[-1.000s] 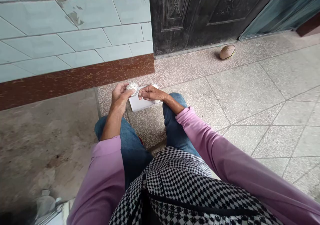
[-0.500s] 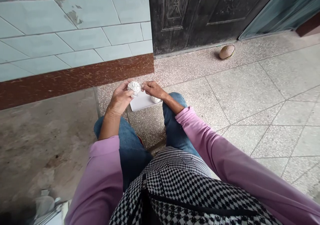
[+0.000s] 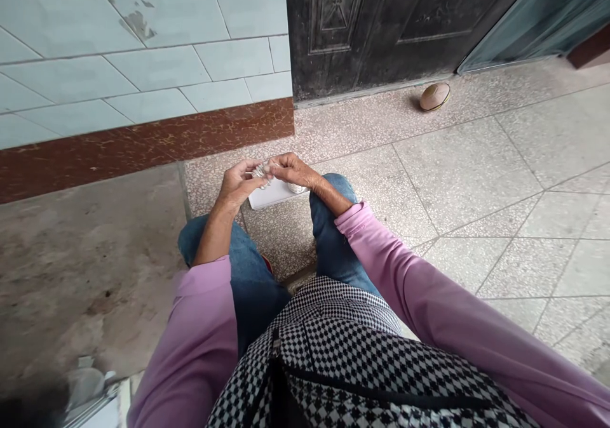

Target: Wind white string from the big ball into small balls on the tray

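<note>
My left hand [image 3: 234, 185] is closed around a small white ruffled ball [image 3: 260, 172], layered like a flower. Its thumb lies along the near side and the fingers curl over the far side. From the right, my right hand [image 3: 293, 170] meets the ball with thumb and forefinger pinched together at its edge; what lies between those fingertips is too small to make out. Under both hands, a flat white tray or board [image 3: 267, 196] rests on the floor. Another white round piece [image 3: 296, 188] sits on it, partly hidden by my right hand.
A tiled wall [image 3: 157, 66] with a brown base strip stands ahead, beside a dark carved door [image 3: 372, 40]. An oval pinkish-brown object [image 3: 434, 96] lies by the doorstep. At the lower left are a clear plastic container [image 3: 86, 387] and some flat items.
My right hand has come left to the white ball, closing the small gap between them. My left hand has turned the ball, and its fingers now cover more of it.
</note>
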Action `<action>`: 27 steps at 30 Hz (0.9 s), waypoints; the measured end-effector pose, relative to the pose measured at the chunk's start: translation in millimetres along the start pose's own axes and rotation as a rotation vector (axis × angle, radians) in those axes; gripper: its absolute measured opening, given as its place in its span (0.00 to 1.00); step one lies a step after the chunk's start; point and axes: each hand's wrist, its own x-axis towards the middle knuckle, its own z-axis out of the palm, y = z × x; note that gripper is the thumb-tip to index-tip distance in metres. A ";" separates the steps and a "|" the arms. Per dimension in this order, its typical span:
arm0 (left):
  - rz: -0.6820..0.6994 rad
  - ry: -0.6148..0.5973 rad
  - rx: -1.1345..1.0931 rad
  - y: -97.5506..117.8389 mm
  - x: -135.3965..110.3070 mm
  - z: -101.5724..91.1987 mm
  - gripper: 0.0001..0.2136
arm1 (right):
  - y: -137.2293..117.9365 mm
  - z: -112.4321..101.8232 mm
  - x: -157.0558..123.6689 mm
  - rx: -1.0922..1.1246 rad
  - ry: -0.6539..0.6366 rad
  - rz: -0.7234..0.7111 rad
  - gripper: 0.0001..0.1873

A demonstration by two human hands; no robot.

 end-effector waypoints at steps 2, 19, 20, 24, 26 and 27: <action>-0.023 -0.147 0.042 3.9 -5.4 2.0 0.27 | 0.7 -2.1 2.0 -0.007 0.124 0.026 0.35; 0.134 0.043 -0.483 2.1 7.7 -6.7 0.23 | -9.5 7.4 -0.9 -0.274 0.023 0.084 0.19; 0.133 0.070 -0.475 1.4 8.5 -7.0 0.22 | -9.6 9.0 -1.3 -0.298 -0.018 0.088 0.17; 0.099 0.178 -0.250 -2.9 11.0 -4.0 0.21 | -8.7 13.8 -2.1 -0.209 -0.201 0.068 0.15; 0.100 0.203 -0.124 -4.5 12.1 -0.9 0.22 | -8.9 13.2 -2.1 -0.104 -0.246 0.038 0.17; 0.106 0.212 -0.087 -4.7 12.2 0.8 0.22 | -9.8 12.0 -2.0 -0.059 -0.239 0.031 0.19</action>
